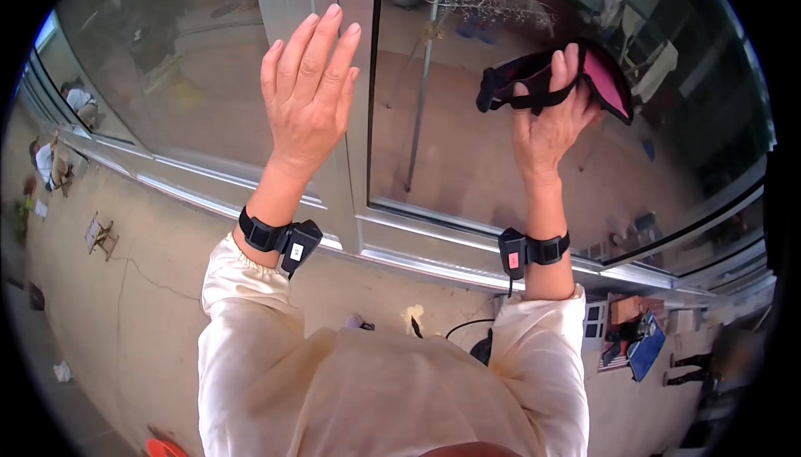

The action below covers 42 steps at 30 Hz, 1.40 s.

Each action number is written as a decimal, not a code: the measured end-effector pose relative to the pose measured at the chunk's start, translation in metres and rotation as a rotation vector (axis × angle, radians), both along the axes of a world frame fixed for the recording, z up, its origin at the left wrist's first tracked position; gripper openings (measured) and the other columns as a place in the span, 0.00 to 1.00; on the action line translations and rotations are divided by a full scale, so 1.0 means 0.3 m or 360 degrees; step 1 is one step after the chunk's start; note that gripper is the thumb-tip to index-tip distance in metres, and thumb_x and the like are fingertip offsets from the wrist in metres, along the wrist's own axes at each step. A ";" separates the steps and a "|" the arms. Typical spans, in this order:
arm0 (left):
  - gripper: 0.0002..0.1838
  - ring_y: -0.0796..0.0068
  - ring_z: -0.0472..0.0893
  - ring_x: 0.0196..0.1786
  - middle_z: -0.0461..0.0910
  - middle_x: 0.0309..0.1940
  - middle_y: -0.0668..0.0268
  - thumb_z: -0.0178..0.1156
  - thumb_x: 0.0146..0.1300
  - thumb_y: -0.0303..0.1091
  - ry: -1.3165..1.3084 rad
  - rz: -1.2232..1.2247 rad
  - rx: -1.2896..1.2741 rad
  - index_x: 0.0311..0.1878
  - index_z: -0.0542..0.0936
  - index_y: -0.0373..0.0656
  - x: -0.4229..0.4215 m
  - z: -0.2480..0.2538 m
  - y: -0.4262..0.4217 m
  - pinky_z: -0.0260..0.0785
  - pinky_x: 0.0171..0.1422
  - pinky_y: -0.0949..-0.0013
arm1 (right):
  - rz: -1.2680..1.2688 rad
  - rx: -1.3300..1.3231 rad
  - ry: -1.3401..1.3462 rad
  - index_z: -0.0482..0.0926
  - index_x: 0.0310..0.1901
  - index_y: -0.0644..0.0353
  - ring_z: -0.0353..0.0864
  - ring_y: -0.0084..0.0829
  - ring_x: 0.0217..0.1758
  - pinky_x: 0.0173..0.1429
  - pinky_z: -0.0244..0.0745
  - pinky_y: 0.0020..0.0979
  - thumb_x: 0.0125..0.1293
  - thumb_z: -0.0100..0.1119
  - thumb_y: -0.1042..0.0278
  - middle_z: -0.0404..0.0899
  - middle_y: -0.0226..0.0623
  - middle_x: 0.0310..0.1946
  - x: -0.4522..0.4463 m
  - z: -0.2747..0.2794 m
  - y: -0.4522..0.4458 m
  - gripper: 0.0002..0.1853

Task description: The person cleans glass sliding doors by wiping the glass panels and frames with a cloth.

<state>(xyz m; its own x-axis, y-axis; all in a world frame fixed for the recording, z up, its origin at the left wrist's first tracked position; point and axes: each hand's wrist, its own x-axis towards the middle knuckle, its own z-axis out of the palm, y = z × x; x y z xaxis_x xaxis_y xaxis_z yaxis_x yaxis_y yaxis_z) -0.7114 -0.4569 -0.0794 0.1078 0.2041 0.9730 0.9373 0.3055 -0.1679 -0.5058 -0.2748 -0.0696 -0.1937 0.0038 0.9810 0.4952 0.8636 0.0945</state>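
Note:
My left hand (309,94) is raised in front of the metal window frame (356,123), its fingers stretched out and nothing in it. To the right, my right hand (551,128) holds a black and pink fabric item (607,82) with a black strap that runs across the fingers. Behind that item is a large glass pane (467,148) with reflections in it. Whether either hand touches the window cannot be made out. Each wrist wears a black band with a small box.
A small folding stool (100,236) stands on the floor at the left, with a seated person (52,163) beyond it. At the lower right are a blue board (647,349), boxes and a person's legs (691,369). A red basin (165,448) shows at the bottom left.

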 end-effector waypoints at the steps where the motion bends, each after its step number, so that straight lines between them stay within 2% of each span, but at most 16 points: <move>1: 0.24 0.65 0.68 0.66 0.70 0.64 0.65 0.60 0.59 0.31 -0.0010 0.0012 -0.0019 0.61 0.74 0.46 -0.028 0.010 0.007 0.56 0.68 0.59 | -0.0086 -0.0033 -0.0153 0.70 0.63 0.47 0.64 0.43 0.63 0.67 0.47 0.52 0.58 0.61 0.56 0.65 0.33 0.67 -0.059 -0.071 -0.021 0.29; 4: 0.25 0.70 0.67 0.66 0.69 0.66 0.70 0.61 0.60 0.36 0.0001 0.0014 -0.0090 0.62 0.74 0.50 -0.100 0.018 0.009 0.54 0.69 0.60 | -0.0142 0.0047 -0.0647 0.73 0.61 0.37 0.72 0.25 0.55 0.65 0.59 0.43 0.58 0.60 0.57 0.69 0.20 0.63 -0.181 -0.320 -0.115 0.26; 9: 0.27 0.73 0.63 0.70 0.66 0.68 0.78 0.61 0.59 0.42 0.0041 0.0032 -0.0350 0.64 0.73 0.55 -0.157 -0.004 0.009 0.50 0.72 0.59 | 0.0210 -0.0094 -0.1135 0.78 0.56 0.43 0.76 0.32 0.57 0.62 0.69 0.40 0.53 0.64 0.63 0.75 0.25 0.58 -0.185 -0.511 -0.106 0.25; 11: 0.27 0.73 0.63 0.70 0.66 0.68 0.79 0.61 0.59 0.42 0.0062 0.0010 -0.0327 0.64 0.73 0.56 -0.163 0.001 0.016 0.49 0.72 0.58 | 0.0121 0.0135 -0.0875 0.72 0.62 0.38 0.75 0.24 0.56 0.61 0.68 0.37 0.55 0.61 0.61 0.73 0.19 0.59 -0.212 -0.313 -0.112 0.29; 15: 0.26 0.74 0.62 0.70 0.66 0.68 0.80 0.62 0.58 0.43 0.0067 -0.0012 -0.0313 0.62 0.74 0.56 -0.172 -0.018 0.020 0.47 0.73 0.57 | -0.0234 0.0201 -0.0380 0.73 0.62 0.48 0.72 0.31 0.57 0.61 0.60 0.38 0.56 0.62 0.53 0.75 0.27 0.58 -0.310 0.162 -0.143 0.30; 17: 0.23 0.73 0.63 0.70 0.68 0.66 0.80 0.62 0.59 0.43 0.0042 -0.0011 -0.0319 0.59 0.77 0.56 -0.172 -0.019 0.016 0.47 0.72 0.57 | -0.0157 0.0434 -0.0222 0.61 0.69 0.58 0.62 0.47 0.67 0.69 0.49 0.51 0.60 0.58 0.57 0.64 0.47 0.65 -0.352 0.367 -0.156 0.35; 18: 0.22 0.72 0.64 0.69 0.69 0.65 0.80 0.62 0.60 0.43 0.0028 -0.0067 -0.0231 0.59 0.77 0.56 -0.177 -0.027 0.016 0.48 0.72 0.57 | -0.0669 -0.0460 -0.0654 0.62 0.69 0.58 0.62 0.47 0.67 0.69 0.49 0.52 0.61 0.57 0.56 0.64 0.47 0.65 -0.384 0.458 -0.178 0.35; 20: 0.20 0.73 0.68 0.66 0.73 0.62 0.79 0.61 0.60 0.40 0.0013 -0.0163 -0.0028 0.57 0.78 0.56 -0.203 -0.035 0.002 0.47 0.71 0.58 | -0.0744 -0.0248 -0.0618 0.62 0.69 0.57 0.61 0.47 0.68 0.69 0.49 0.52 0.61 0.56 0.55 0.65 0.46 0.65 -0.424 0.441 -0.150 0.34; 21: 0.20 0.73 0.68 0.66 0.73 0.62 0.79 0.61 0.60 0.40 -0.0040 -0.0147 -0.0098 0.57 0.78 0.56 -0.204 -0.041 -0.048 0.47 0.71 0.58 | -0.0235 0.0803 -0.0098 0.62 0.69 0.56 0.61 0.46 0.68 0.69 0.48 0.52 0.61 0.56 0.55 0.64 0.46 0.65 -0.416 0.376 -0.113 0.34; 23: 0.24 0.50 0.60 0.71 0.65 0.66 0.53 0.55 0.63 0.37 0.0059 0.0276 -0.0199 0.60 0.72 0.38 -0.205 -0.032 -0.148 0.46 0.73 0.48 | -0.0104 0.0305 -0.0323 0.62 0.69 0.56 0.60 0.46 0.69 0.70 0.47 0.51 0.61 0.56 0.54 0.63 0.45 0.66 -0.409 0.220 -0.154 0.35; 24: 0.24 0.50 0.60 0.71 0.65 0.66 0.53 0.55 0.63 0.37 0.0035 0.0288 -0.0263 0.60 0.72 0.38 -0.235 -0.072 -0.182 0.46 0.73 0.48 | -0.0063 0.0055 -0.0401 0.62 0.69 0.57 0.60 0.45 0.69 0.70 0.47 0.51 0.61 0.56 0.53 0.63 0.44 0.67 -0.406 0.142 -0.173 0.35; 26: 0.19 0.70 0.70 0.65 0.75 0.60 0.74 0.62 0.61 0.39 0.0005 0.0152 0.0106 0.56 0.78 0.55 -0.322 -0.134 -0.227 0.50 0.69 0.60 | -0.0265 0.0120 -0.0585 0.68 0.64 0.53 0.67 0.38 0.61 0.64 0.55 0.45 0.57 0.60 0.54 0.70 0.35 0.58 -0.386 -0.110 -0.152 0.32; 29: 0.17 0.70 0.71 0.65 0.76 0.60 0.73 0.62 0.61 0.37 -0.0072 0.0399 -0.0107 0.55 0.78 0.55 -0.346 -0.193 -0.342 0.50 0.69 0.60 | 0.0048 -0.0071 -0.0813 0.78 0.55 0.48 0.78 0.28 0.46 0.55 0.68 0.38 0.52 0.63 0.60 0.80 0.24 0.42 -0.355 -0.472 -0.148 0.25; 31: 0.18 0.70 0.70 0.65 0.75 0.60 0.72 0.61 0.62 0.37 -0.0112 0.0479 -0.0204 0.56 0.78 0.54 -0.330 -0.227 -0.392 0.50 0.69 0.60 | 0.0228 0.0027 -0.1008 0.77 0.53 0.44 0.76 0.29 0.48 0.52 0.69 0.32 0.59 0.54 0.63 0.79 0.25 0.45 -0.319 -0.651 -0.133 0.18; 35: 0.18 0.68 0.70 0.67 0.74 0.62 0.71 0.60 0.63 0.36 -0.0163 0.0609 -0.0398 0.57 0.77 0.53 -0.296 -0.296 -0.454 0.49 0.70 0.58 | 0.0332 -0.0225 -0.1617 0.71 0.61 0.47 0.72 0.28 0.60 0.63 0.65 0.31 0.62 0.48 0.69 0.74 0.28 0.57 -0.246 -0.936 -0.119 0.24; 42: 0.21 0.69 0.70 0.67 0.74 0.62 0.72 0.60 0.60 0.34 -0.0214 0.0558 -0.0524 0.58 0.76 0.53 -0.191 -0.312 -0.457 0.44 0.73 0.62 | 0.0344 -0.0072 -0.2182 0.65 0.66 0.54 0.60 0.23 0.70 0.74 0.49 0.29 0.67 0.43 0.66 0.68 0.26 0.64 -0.178 -1.135 -0.089 0.24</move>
<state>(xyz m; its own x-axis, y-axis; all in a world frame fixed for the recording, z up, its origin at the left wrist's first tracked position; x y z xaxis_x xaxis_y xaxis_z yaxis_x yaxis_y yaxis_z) -0.7686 -0.5940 -0.1730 -0.1445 0.5044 0.8513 0.8076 0.5572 -0.1931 -0.5591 -0.3016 -0.4102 -0.9924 -0.1230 0.0092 -0.1114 0.9257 0.3614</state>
